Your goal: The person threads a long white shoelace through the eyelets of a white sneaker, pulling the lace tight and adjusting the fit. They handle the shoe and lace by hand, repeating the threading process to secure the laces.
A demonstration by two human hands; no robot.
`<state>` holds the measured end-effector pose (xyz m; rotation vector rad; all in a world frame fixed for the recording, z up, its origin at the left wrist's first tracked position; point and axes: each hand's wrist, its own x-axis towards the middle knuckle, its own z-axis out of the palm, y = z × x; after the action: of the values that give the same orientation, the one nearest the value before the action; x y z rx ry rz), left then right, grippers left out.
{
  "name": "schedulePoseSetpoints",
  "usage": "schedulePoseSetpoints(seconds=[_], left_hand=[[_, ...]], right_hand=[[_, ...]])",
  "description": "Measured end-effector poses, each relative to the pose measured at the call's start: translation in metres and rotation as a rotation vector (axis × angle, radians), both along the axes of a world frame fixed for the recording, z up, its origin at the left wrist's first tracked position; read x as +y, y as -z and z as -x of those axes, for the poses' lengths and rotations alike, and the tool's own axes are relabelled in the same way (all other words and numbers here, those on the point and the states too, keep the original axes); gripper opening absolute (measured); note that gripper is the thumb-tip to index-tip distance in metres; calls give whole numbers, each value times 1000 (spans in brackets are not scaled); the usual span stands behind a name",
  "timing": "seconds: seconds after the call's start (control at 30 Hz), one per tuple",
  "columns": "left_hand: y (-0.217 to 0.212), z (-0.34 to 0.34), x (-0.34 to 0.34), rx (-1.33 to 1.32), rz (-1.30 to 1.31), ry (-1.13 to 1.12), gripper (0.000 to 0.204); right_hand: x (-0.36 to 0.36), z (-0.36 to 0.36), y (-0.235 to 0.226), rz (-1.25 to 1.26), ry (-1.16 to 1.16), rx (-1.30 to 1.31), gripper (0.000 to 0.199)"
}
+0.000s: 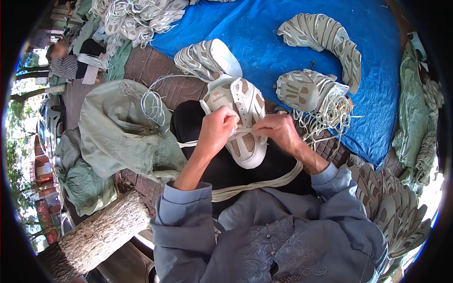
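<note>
A white and beige shoe upper (243, 101) lies on my lap over dark trousers. My left hand (216, 129) pinches a white lace at the middle of the upper. My right hand (279, 128) grips the same lace (245, 128) from the other side, fingers closed on it. Both hands sit close together over the lacing area. A pale strap (257, 183) runs across my lap below them.
Stacks of shoe uppers (325, 35) lie on a blue tarp (264, 37). A bundle of white laces (330, 113) sits to the right, a grey-green sack (118, 127) to the left, a tree trunk (94, 238) lower left. Another person (71, 61) sits far left.
</note>
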<state>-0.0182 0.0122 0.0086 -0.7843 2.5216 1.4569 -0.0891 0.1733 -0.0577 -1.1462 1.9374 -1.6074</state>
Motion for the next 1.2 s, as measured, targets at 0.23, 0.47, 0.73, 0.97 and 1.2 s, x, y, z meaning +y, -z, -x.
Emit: schedulePoseSetpoints(seconds=[0.23, 0.47, 0.73, 0.97, 1.2], left_hand=[[22, 8, -6, -72, 245, 95, 12], [25, 25, -7, -184, -82, 97, 15], [23, 20, 0, -108, 243, 234, 17], [27, 12, 1, 47, 180, 169, 15], [27, 25, -6, -48, 222, 434, 18]], right_hand=[[-11, 14, 4, -212, -13, 320, 7], [-20, 20, 3, -277, 32, 152, 6], [-30, 9, -4, -338, 30, 712, 7], [-35, 17, -4, -240, 43, 395, 5], [-18, 20, 9, -184, 44, -155, 14]])
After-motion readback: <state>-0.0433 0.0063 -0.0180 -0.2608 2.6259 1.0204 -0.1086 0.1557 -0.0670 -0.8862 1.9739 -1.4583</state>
